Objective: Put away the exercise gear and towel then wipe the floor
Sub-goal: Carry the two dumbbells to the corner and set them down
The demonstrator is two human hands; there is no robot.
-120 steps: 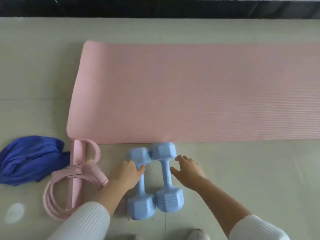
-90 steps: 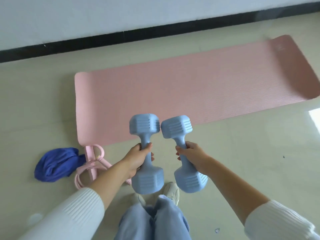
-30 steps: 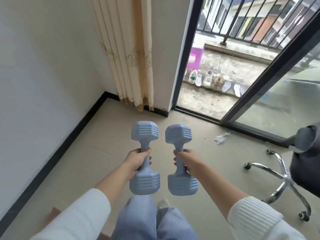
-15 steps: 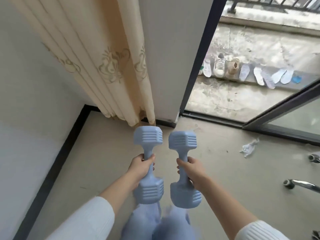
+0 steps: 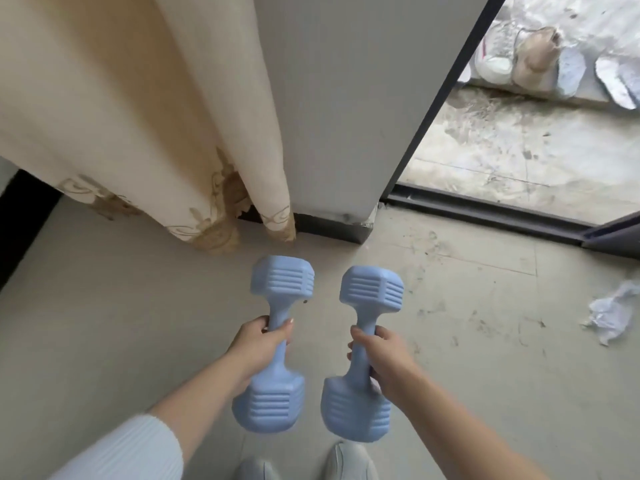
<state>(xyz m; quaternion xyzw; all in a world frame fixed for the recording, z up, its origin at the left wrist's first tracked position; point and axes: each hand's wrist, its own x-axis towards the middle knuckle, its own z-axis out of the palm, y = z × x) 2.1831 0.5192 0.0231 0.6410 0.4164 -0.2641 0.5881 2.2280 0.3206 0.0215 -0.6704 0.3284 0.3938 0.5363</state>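
Observation:
I hold two light-blue dumbbells side by side above the beige floor. My left hand (image 5: 258,346) grips the handle of the left dumbbell (image 5: 277,344). My right hand (image 5: 382,355) grips the handle of the right dumbbell (image 5: 363,355). Both dumbbells point away from me towards a wall corner, apart from each other and off the floor. The pink mat, the resistance band and the blue towel are out of view.
A cream curtain (image 5: 138,116) hangs to the floor ahead on the left, beside a grey wall pillar (image 5: 346,109). An open sliding door track (image 5: 485,209) leads to a balcony with shoes (image 5: 519,60). A crumpled paper (image 5: 613,313) lies on the right. My shoes (image 5: 349,462) show below.
I picked both dumbbells up off the floor by the mat, turned and walked towards the curtain corner. In the last half second the corner has come closer and the dumbbells sit lower.

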